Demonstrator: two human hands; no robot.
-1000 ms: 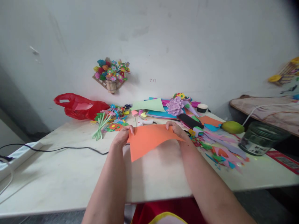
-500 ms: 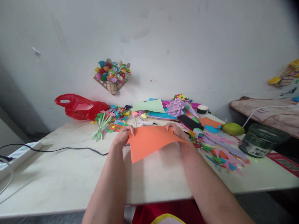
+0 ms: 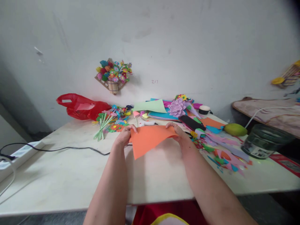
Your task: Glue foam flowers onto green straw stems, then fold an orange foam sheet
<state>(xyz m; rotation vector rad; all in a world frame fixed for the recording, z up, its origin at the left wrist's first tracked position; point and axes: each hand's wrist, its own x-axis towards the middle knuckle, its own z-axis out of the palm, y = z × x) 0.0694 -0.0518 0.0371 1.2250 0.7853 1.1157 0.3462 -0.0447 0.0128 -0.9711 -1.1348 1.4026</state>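
Note:
An orange craft foam sheet (image 3: 150, 137) is held up above the table between both hands. My left hand (image 3: 126, 133) is closed on its left edge, thumb on top. On the right edge, my right hand (image 3: 176, 130) pinches the sheet, which curls over there; some of those fingers are hidden behind it. The sheet's near left corner hangs down toward the table. Just beyond the sheet lies a white glue gun (image 3: 147, 123), partly covered from view. A light green sheet (image 3: 150, 106) rests on coloured sheets farther back.
Green paper stems (image 3: 101, 126) and foam flowers lie left of the hands, near a red plastic bag (image 3: 82, 107). A black cable runs from the power strip (image 3: 21, 156). Foam scraps (image 3: 227, 161), a purple flower (image 3: 177, 107), a mango (image 3: 235, 129) and a glass jar (image 3: 262, 142) are to the right.
The sheet's right corner, flat and pointed out over the right wrist before, now curls in at the right hand. The hanging left corner has risen slightly. Both hands keep their hold.

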